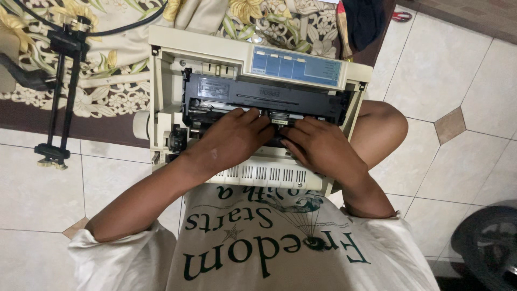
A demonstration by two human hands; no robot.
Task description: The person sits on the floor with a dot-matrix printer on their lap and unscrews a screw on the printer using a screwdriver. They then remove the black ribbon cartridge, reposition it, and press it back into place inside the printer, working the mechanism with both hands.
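Lying at the far left on the tiled floor (37,199) is a black clamp stand (60,91), its upper end crossing onto a floral cloth (116,81), well apart from the work. Next to the right, a cream-coloured printer (215,54) with its cover removed is sitting in front of the seated person, its rear edge resting on the cloth and its front against the person's lap.

The left hand (231,137) is pressing down, fingers spread and extended, onto the black ribbon cartridge (258,97) that is spanning the open bay; the fingers are resting on it, not wrapped around it. The right hand (318,145) is lying just beside it, fingertips reaching into the carriage zone under the cartridge's lower edge; whether these fingers are pinching a part cannot be told, since they are hidden.

Farther right, a pale blue control panel (296,66) is occupying the upper right corner of the printer, and a dark wheel (487,245) is showing at the lower right edge.

Risk assessment: uneven pressure from the two hands is likely to seat the cartridge crooked, and fingertips working blind near the carriage may snag or twist the ribbon. The printer could also slide, as it is straddling cloth and smooth tile.
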